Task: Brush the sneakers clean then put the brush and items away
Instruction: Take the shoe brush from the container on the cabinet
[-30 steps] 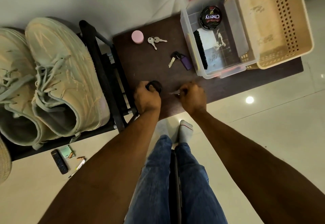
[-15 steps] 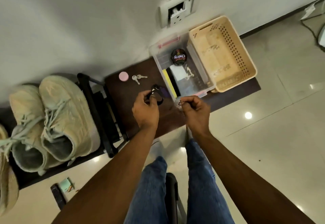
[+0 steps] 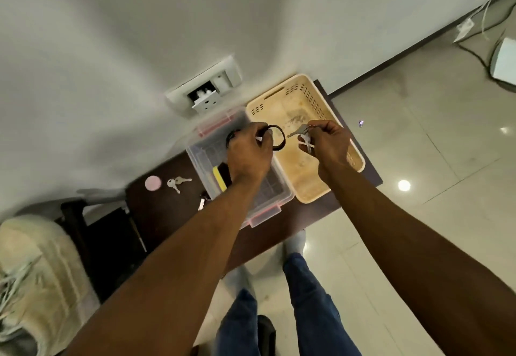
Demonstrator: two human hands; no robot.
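Observation:
My left hand grips a black band above the clear plastic box. My right hand pinches a bunch of keys over the beige basket. The brush, with a yellow edge and dark bristles, lies inside the clear box, partly hidden by my left wrist. A pale sneaker sits on the black rack at the lower left.
On the dark brown table lie a pink round lid, a pair of silver keys and another key beside the box. A wall socket is behind the box. My legs in jeans stand on the tiled floor.
Both hands rose from the table's front edge and moved back and right, the left with the black band over the clear box, the right with keys over the basket. The camera tilted up.

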